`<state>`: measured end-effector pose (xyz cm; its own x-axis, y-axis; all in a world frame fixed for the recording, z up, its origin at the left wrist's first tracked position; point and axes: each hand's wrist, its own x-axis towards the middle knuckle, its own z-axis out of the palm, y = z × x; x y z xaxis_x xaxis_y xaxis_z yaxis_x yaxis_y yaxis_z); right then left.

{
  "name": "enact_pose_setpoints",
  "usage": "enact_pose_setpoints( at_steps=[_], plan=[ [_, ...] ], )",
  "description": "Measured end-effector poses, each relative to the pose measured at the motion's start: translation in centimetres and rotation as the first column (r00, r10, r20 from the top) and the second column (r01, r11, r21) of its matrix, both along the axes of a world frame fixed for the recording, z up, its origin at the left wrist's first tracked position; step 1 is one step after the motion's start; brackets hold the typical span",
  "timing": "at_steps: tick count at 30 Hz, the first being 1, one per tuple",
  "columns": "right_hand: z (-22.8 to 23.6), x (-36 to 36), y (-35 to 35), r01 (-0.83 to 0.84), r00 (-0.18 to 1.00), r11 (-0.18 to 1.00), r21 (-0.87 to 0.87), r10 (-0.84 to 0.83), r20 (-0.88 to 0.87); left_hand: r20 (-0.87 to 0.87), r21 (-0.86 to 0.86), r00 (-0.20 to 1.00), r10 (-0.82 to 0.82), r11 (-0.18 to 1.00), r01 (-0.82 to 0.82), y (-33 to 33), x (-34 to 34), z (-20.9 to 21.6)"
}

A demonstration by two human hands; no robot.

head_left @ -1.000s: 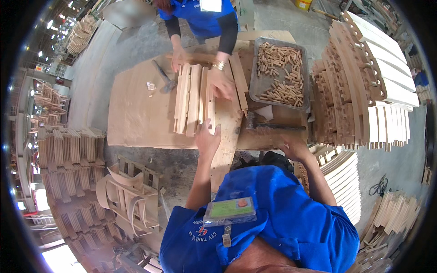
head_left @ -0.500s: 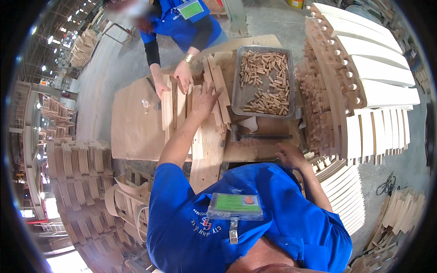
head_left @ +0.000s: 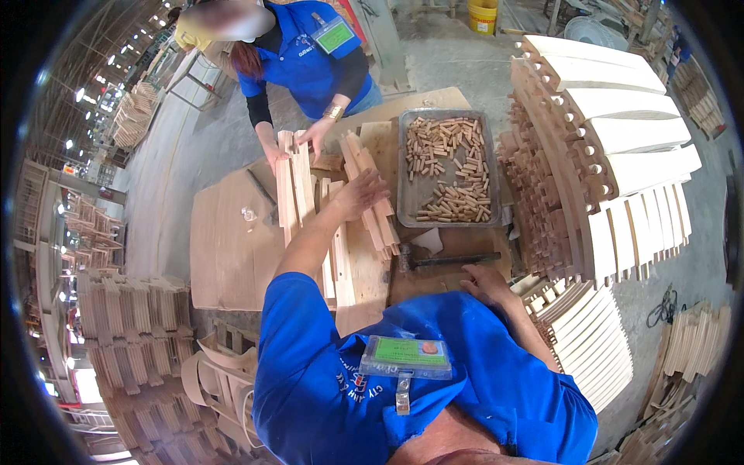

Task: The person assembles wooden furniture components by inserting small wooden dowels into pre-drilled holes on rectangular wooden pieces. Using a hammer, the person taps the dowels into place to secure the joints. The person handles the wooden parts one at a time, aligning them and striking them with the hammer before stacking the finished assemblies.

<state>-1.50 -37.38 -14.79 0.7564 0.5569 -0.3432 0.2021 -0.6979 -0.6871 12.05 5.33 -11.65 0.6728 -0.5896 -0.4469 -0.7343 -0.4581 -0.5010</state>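
My left hand (head_left: 360, 195) reaches across the board and lies over a bundle of long, light wooden strips (head_left: 380, 226), its fingers wrapped over them. Just left of that wrist, more wooden strips (head_left: 342, 267) lie lengthwise, partly under my forearm. My right hand (head_left: 488, 284) holds nothing; its fingers are loosely bent and apart, near the handle of a hammer (head_left: 453, 260). Across from me, a co-worker's two hands grip a pair of upright-tilted wooden strips (head_left: 288, 194).
A clear plastic tray (head_left: 401, 155) of short wooden dowels stands at the far right of the work surface. Curved wooden parts (head_left: 628, 105) are stacked high on the right. Wooden pieces (head_left: 128, 302) pile up at left, beside a curved wooden frame (head_left: 221, 364). A yellow bucket (head_left: 482, 17) stands behind.
My left hand has moved right, from the middle strips onto the bundle beside the tray. The co-worker has brought their strips together and raised them. My right hand stays near the hammer.
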Motion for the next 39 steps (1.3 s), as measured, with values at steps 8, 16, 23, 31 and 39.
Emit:
enact_pose_setpoints(
  at_steps=[8,16,23,31,39],
  plan=[
    [0.7,0.7,0.3,0.164,0.978,0.970,0.179,-0.136,-0.160,-0.047,-0.769,0.997,0.058,0.635,-0.073,-2.1,-2.2,4.8],
    [4.9,6.4,10.4,-0.068,0.913,0.741,0.668,-0.224,0.341,-0.289,-0.957,0.819,0.495,-0.138,-0.254,-8.4,-7.3,14.1],
    [11.4,6.6,17.7,-0.173,0.941,0.629,0.758,-0.122,0.316,-0.432,-0.680,0.829,0.356,-0.732,-0.040,-11.5,-9.2,14.1],
    [10.9,6.2,16.3,-0.021,1.000,0.396,0.918,0.016,0.015,-0.588,-0.374,0.771,0.245,-0.927,0.010,-9.4,-11.1,11.0],
    [13.4,8.0,15.0,-0.108,0.959,0.468,0.877,-0.182,0.216,-0.405,0.062,0.864,-0.298,-0.952,-0.300,-8.6,-12.4,13.3]
  ],
)
